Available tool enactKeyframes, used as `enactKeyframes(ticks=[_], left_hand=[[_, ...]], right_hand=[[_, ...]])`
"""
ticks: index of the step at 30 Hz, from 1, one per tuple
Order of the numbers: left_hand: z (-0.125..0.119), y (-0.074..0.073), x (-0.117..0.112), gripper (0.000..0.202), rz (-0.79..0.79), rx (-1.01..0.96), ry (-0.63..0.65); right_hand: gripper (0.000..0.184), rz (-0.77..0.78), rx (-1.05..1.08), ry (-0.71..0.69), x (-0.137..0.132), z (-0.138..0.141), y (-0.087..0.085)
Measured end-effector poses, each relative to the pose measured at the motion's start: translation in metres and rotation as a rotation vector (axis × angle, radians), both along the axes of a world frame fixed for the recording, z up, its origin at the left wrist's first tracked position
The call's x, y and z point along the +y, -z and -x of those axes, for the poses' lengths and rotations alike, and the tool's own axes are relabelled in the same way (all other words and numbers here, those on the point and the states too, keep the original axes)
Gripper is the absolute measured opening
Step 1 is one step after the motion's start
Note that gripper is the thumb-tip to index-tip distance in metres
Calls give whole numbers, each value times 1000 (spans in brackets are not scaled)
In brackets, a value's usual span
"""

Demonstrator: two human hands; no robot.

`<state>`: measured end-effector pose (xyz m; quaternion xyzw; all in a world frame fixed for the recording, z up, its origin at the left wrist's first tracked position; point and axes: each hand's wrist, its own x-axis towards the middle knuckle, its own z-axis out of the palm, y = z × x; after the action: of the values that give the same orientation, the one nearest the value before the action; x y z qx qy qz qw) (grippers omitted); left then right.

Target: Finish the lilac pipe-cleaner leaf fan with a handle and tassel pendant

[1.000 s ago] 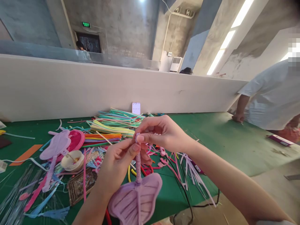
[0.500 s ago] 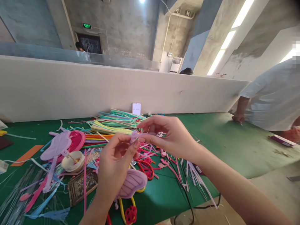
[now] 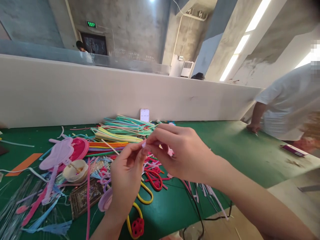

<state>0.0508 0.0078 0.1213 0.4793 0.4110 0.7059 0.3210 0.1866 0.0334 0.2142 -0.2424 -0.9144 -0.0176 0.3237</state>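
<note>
Head view. Left hand point(image 3: 126, 178) raised over the near edge of the table point(image 3: 225, 146), thumb and forefinger pinched together on the top of a lilac pipe-cleaner piece point(image 3: 105, 200); most of that piece hidden behind the palm, only a rounded lilac lobe peeking out below the wrist, so shape hard to tell. Right hand point(image 3: 180, 155) meeting it from the right, fingertips closed on the same lilac tip, the two hands touching at the pinch.

Under the hands, on the green table: red loops point(image 3: 153, 178), a yellow loop point(image 3: 143, 196) and a small red flower point(image 3: 136, 227) at the near edge. Behind them, toward the far edge, a bundle of stems point(image 3: 120, 133) in green, yellow, orange and pink, lying roughly flat. Left of centre, a pink disc point(image 3: 80, 148) with a lilac butterfly point(image 3: 56, 155) resting partly over it; just in front, a cream bowl point(image 3: 75, 170). Near the left corner, pale blue and pink strips in a loose heap. Orange strip point(image 3: 23, 164) by the left edge.

Phone point(image 3: 144, 115) upright against the white wall point(image 3: 75, 90) at the far edge. Black cable point(image 3: 197, 213) trailing off the near edge. At the right edge, another person in a white shirt point(image 3: 290, 103), a hand point(image 3: 253, 127) resting on the table, well apart.
</note>
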Motion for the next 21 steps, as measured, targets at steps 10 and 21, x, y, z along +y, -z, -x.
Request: enactKeyframes(ticks=[10, 21], left_hand=[[4, 8, 4, 12, -2, -82, -125], [-8, 5, 12, 5, -106, 168, -130]], right_hand=[[8, 313, -174, -61, 68, -6, -15], [16, 68, -259, -38, 19, 3, -41]])
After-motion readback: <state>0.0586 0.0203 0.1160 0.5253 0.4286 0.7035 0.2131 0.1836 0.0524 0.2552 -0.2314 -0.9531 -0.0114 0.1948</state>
